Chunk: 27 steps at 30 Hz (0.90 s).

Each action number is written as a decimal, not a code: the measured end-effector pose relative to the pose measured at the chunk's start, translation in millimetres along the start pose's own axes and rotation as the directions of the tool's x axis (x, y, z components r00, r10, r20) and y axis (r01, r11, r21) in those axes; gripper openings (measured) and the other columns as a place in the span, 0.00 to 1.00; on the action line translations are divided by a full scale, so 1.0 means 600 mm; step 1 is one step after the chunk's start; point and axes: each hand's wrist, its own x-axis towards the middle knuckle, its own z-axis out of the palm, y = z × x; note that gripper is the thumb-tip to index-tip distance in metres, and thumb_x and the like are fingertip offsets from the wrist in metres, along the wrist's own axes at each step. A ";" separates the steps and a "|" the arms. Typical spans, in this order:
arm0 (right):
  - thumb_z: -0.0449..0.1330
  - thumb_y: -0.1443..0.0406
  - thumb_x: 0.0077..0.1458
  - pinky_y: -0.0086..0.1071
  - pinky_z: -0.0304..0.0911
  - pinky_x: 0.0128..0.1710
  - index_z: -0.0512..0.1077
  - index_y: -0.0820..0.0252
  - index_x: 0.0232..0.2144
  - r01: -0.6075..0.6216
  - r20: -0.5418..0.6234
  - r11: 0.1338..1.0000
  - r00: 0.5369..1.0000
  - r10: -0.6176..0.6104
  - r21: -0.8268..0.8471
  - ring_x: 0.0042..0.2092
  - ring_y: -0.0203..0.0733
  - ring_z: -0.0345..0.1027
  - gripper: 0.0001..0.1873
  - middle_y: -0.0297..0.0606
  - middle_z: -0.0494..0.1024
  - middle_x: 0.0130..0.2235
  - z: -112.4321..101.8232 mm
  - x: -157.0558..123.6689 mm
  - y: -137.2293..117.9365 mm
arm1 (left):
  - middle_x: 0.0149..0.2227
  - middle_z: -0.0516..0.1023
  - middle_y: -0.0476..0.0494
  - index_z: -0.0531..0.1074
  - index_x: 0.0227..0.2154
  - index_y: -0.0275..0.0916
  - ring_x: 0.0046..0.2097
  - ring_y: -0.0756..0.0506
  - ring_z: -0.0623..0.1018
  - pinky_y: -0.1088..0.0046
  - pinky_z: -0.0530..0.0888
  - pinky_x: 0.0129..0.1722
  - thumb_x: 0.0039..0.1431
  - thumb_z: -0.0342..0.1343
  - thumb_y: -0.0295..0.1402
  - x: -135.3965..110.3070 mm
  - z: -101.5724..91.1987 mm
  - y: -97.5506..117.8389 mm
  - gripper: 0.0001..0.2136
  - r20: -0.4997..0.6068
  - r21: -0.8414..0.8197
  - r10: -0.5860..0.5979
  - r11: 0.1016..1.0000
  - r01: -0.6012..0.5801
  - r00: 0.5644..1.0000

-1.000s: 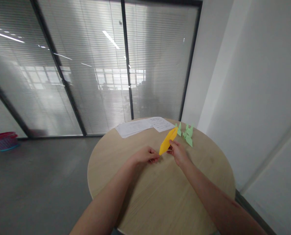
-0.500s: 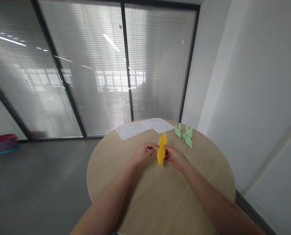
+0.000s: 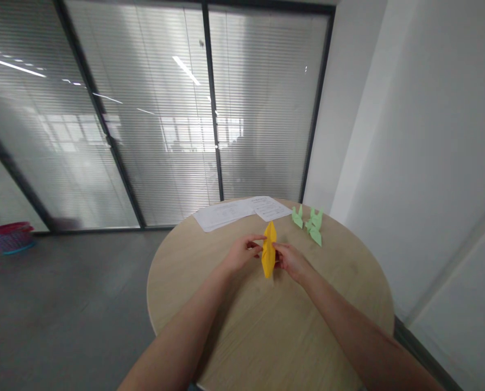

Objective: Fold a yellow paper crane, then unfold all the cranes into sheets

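Note:
A piece of yellow origami paper (image 3: 269,255), folded to a long shape pointed at both ends, stands upright above the middle of the table. My right hand (image 3: 288,257) is closed on its right edge, thumb in front and the other fingers partly hidden behind the paper. From the left, my left hand (image 3: 246,251) holds the other edge with its fingertips, the fingers curled. Beyond my right hand, green folded paper figures (image 3: 314,221) stand on the table, with a smaller green one (image 3: 297,217) just left of them.
Printed white sheets (image 3: 226,213) lie at the far edge of the round wooden table (image 3: 242,347). Glass panels with blinds (image 3: 262,108) rise behind it, and a white wall (image 3: 438,163) is on the right. A red and blue basket (image 3: 10,239) rests on the floor far left.
The yellow paper has turned slightly and now stands more upright, its lower tip a little lower. My left fingers have shifted up slightly against its edge.

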 end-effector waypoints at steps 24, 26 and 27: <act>0.66 0.53 0.52 0.33 0.68 0.34 0.77 0.59 0.40 0.047 0.014 0.997 0.999 -0.046 -0.062 0.39 0.46 0.78 0.18 0.43 0.84 0.39 0.001 0.002 0.012 | 0.36 0.82 0.39 0.78 0.45 0.32 0.34 0.46 0.79 0.69 0.76 0.39 0.55 0.55 0.26 0.004 0.017 -0.012 0.15 -0.020 0.166 0.012 0.986 -0.009 1.000; 0.66 0.54 0.52 0.33 0.68 0.33 0.77 0.59 0.39 0.039 0.005 0.997 0.999 -0.039 -0.063 0.38 0.46 0.78 0.17 0.42 0.84 0.38 0.000 0.003 0.013 | 0.35 0.83 0.40 0.79 0.44 0.32 0.32 0.47 0.78 0.70 0.76 0.37 0.54 0.54 0.26 0.003 0.015 -0.011 0.15 -0.032 0.227 0.023 0.974 -0.015 0.999; 0.66 0.55 0.51 0.33 0.68 0.33 0.78 0.58 0.39 0.040 0.003 0.997 0.999 -0.040 -0.062 0.38 0.46 0.78 0.16 0.42 0.84 0.38 -0.001 0.003 0.014 | 0.35 0.83 0.41 0.80 0.43 0.33 0.32 0.47 0.78 0.71 0.75 0.36 0.54 0.54 0.25 0.003 0.015 -0.011 0.15 -0.041 0.250 0.031 0.968 -0.020 0.999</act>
